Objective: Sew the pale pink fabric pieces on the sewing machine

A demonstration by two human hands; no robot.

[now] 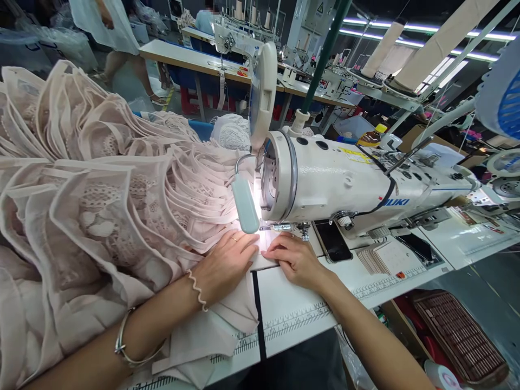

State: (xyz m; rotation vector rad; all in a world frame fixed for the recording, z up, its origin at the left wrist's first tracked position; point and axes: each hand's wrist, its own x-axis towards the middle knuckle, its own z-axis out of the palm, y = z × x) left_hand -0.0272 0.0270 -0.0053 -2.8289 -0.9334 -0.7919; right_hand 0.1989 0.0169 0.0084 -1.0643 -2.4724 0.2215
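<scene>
Pale pink lace-trimmed garment pieces (101,200) lie in a large heap left of the white sewing machine (333,179). My left hand (227,260) rests on the pink fabric just in front of the needle area, its fingers stretched forward and pressing down. Close to its right, my right hand (298,261) has thumb and forefinger together on the edge of the fabric beneath the machine head. A grey-green paddle-shaped attachment (245,203) hangs before the lit needle area and partly hides it. The needle tip and the exact seam cannot be made out.
On the machine table (292,303), a measuring scale runs along the front edge. A phone (333,241) and a stack of beige cards (382,257) lie to the right. Below stands a brown woven basket (459,330). Behind are another sewing table (182,57) and a walking person (117,49).
</scene>
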